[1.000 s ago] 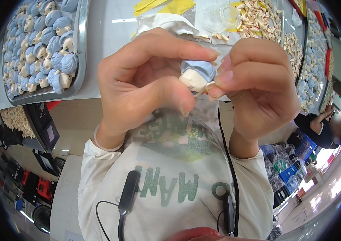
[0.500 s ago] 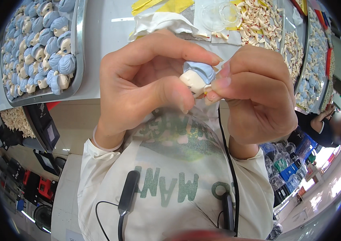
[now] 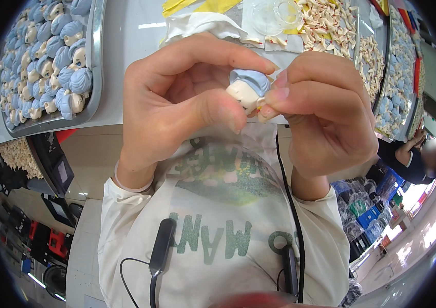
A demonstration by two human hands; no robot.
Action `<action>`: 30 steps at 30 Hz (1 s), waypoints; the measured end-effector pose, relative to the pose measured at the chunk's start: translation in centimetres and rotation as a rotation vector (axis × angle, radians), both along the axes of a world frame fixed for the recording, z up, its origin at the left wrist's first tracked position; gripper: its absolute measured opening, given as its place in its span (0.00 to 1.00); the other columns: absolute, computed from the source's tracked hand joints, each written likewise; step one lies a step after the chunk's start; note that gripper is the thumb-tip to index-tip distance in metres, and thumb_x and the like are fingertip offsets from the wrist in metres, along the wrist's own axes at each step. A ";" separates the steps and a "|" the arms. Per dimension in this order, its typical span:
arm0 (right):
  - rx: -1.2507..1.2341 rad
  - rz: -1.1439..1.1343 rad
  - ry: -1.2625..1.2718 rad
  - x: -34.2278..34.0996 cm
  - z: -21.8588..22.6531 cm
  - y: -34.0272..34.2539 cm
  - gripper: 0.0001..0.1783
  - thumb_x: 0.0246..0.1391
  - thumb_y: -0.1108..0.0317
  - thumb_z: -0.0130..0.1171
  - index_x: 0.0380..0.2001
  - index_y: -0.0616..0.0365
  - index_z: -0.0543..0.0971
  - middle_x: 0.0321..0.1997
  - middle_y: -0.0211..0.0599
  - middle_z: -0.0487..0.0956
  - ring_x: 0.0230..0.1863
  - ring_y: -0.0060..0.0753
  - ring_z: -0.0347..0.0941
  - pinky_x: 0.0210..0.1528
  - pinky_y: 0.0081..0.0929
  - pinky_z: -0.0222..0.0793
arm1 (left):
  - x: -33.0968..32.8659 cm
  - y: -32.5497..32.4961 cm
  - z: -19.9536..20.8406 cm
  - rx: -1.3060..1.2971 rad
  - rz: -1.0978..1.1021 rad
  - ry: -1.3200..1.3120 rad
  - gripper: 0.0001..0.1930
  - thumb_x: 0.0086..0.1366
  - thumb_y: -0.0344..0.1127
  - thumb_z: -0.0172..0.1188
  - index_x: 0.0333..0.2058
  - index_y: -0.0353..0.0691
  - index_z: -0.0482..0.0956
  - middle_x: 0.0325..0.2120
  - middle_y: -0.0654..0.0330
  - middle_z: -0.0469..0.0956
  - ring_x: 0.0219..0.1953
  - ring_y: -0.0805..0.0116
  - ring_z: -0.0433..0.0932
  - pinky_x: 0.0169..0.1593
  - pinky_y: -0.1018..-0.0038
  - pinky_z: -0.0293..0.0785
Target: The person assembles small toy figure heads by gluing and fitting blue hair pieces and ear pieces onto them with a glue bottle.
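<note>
In front of my chest, my left hand [image 3: 177, 97] grips a small figurine head [image 3: 243, 93] between thumb and curved forefinger. The head has light blue moulded hair [image 3: 253, 80] and a cream face part, tilted so that its features are mostly hidden. At its right side, my right hand [image 3: 325, 108] is closed in a pinch. A small cream piece [image 3: 262, 108] with a touch of yellow shows at those fingertips, against the head; the fingers cover most of it.
A metal tray [image 3: 96, 66] of blue-haired figurine heads stands at left. Small pointed cream pieces [image 3: 325, 31] lie in a heap at the far right, by clear round lids [image 3: 275, 18] and a white cloth [image 3: 205, 25]. More trays [image 3: 397, 77] line the right. Another person [image 3: 413, 159] is beyond them.
Both hands and the figurine head have shifted slightly up and left in the picture, as has the table behind them. The grip of each hand looks the same.
</note>
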State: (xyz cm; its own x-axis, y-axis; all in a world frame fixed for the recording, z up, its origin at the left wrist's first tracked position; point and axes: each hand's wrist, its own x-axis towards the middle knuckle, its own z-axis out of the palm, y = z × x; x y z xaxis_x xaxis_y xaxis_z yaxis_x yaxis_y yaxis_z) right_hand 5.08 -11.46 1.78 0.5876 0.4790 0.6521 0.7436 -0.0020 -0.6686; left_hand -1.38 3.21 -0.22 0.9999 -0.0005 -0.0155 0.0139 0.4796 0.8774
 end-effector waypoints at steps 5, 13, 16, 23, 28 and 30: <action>0.022 0.113 0.125 1.0 0.0 -0.3 0.13 0.26 0.85 0.60 0.23 0.63 0.73 0.25 0.40 0.70 0.24 0.26 0.66 0.26 0.17 0.62 | 0.2 0.1 -0.5 0.120 0.082 -0.127 0.28 0.46 0.47 0.64 0.37 0.28 0.69 0.30 0.55 0.72 0.33 0.69 0.72 0.37 0.78 0.68; 0.033 0.028 0.068 0.2 -0.2 -0.4 0.14 0.27 0.80 0.64 0.23 0.62 0.73 0.26 0.38 0.69 0.24 0.25 0.65 0.27 0.15 0.60 | 0.7 -0.4 -1.0 0.223 0.207 -0.348 0.24 0.46 0.42 0.64 0.36 0.30 0.70 0.33 0.51 0.71 0.37 0.65 0.71 0.41 0.74 0.66; 0.002 0.019 0.069 0.2 0.1 -0.5 0.14 0.26 0.79 0.64 0.23 0.62 0.73 0.26 0.38 0.69 0.24 0.24 0.65 0.26 0.16 0.60 | 0.5 -0.4 -0.8 0.257 0.227 -0.364 0.23 0.45 0.41 0.64 0.36 0.31 0.70 0.33 0.51 0.71 0.36 0.65 0.71 0.40 0.75 0.67; 0.002 -0.005 -0.074 0.5 0.1 -0.4 0.12 0.27 0.78 0.63 0.21 0.62 0.73 0.21 0.38 0.70 0.23 0.28 0.66 0.24 0.19 0.61 | 0.1 -0.3 -1.1 0.298 0.230 -0.375 0.22 0.45 0.40 0.65 0.35 0.31 0.71 0.30 0.52 0.72 0.34 0.66 0.73 0.37 0.77 0.69; 0.010 -0.012 -0.105 0.5 -0.1 -0.4 0.11 0.27 0.80 0.62 0.20 0.63 0.73 0.21 0.39 0.71 0.22 0.29 0.66 0.22 0.20 0.61 | 0.0 -0.4 -1.1 0.259 0.223 -0.322 0.20 0.45 0.38 0.65 0.34 0.30 0.72 0.27 0.55 0.71 0.33 0.66 0.73 0.37 0.77 0.69; 0.024 0.010 -0.133 0.7 -0.4 -0.5 0.11 0.25 0.83 0.57 0.20 0.64 0.73 0.21 0.39 0.71 0.21 0.29 0.66 0.21 0.20 0.61 | 0.0 -0.4 -1.1 0.231 0.211 -0.286 0.19 0.46 0.37 0.65 0.34 0.30 0.73 0.27 0.55 0.71 0.33 0.65 0.73 0.37 0.76 0.70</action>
